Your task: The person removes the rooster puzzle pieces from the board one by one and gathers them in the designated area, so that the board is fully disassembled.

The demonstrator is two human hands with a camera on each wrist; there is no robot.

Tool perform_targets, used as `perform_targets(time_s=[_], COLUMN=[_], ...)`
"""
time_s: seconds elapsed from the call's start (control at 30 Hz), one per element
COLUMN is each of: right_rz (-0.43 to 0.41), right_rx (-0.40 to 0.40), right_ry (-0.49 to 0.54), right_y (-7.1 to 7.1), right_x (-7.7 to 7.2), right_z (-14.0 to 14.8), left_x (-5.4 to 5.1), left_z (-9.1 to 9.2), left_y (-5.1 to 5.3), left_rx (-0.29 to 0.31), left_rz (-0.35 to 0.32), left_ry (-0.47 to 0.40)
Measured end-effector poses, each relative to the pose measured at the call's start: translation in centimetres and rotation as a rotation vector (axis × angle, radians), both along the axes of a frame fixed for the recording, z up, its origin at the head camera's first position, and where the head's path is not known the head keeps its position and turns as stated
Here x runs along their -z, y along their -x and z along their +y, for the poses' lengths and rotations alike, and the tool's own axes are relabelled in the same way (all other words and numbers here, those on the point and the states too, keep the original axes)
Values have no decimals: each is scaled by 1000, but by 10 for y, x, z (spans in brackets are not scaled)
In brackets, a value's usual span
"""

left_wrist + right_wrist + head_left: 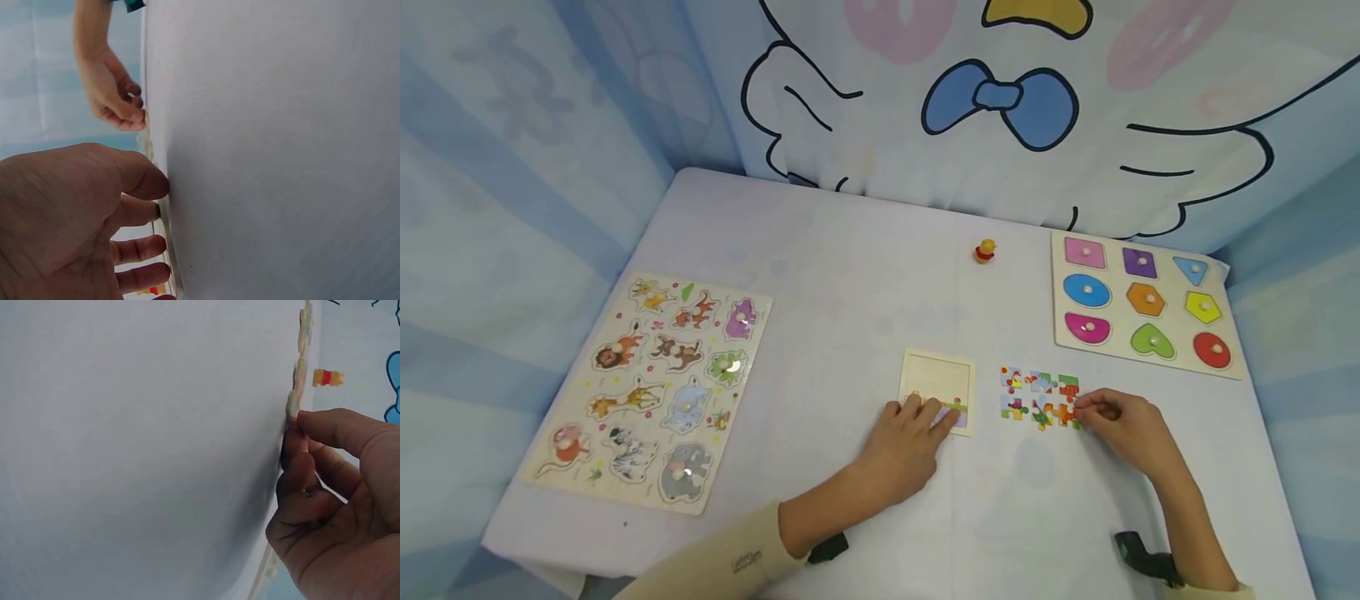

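Note:
A small wooden puzzle tray [937, 367] lies mid-table, with some colourful picture showing along its lower part. My left hand [901, 454] rests on that lower part, its fingers spread and partly covering the picture. Several loose jigsaw pieces [1014, 380] lie to the tray's right in two rows. At the right end of the lower row, my right hand [1127, 429] pinches a jigsaw piece [1064, 414] between thumb and forefinger. In the right wrist view, thumb and fingertip meet at the edge of this jigsaw piece [292, 407], close to the tabletop.
An animal knob board [730, 442] lies on the left of the white-covered table [835, 275]. A shape knob board [1116, 333] is at the back right. A small yellow and red figure [985, 251] stands near the back edge. Printed curtains [880, 142] surround the table.

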State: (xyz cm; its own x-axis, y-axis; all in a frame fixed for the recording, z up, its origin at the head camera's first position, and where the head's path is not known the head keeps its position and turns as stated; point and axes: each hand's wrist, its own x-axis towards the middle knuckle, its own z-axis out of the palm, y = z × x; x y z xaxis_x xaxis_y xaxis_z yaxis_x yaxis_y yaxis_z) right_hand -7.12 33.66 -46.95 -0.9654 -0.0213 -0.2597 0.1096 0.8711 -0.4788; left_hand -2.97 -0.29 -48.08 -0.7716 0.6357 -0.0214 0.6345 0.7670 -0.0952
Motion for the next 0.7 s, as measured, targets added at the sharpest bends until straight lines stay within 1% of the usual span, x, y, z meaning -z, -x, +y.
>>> perform_targets(time_s=[0.13, 0.23, 0.3, 0.4, 0.53, 0.7], right_rz=[28, 67, 80, 94, 100, 106], right_rx=[-46, -97, -152, -269, -414, -524], right_ry=[-24, 5, 43, 99, 166, 195], right_y=[1, 4, 6, 11, 18, 26], right_x=[-14, -25, -29, -27, -21, -14], right_z=[-10, -31, -51, -82, -119, -153], left_x=[0, -1, -3, -4, -7, -11], left_z=[0, 0, 1, 3, 4, 2], left_y=[-6, -9, -11, -13, -17, -23], left_rx=[-1, 0, 7, 14, 10, 12], left_rz=[35, 49, 46, 38, 39, 47], left_ry=[-15, 9, 32, 55, 77, 106])
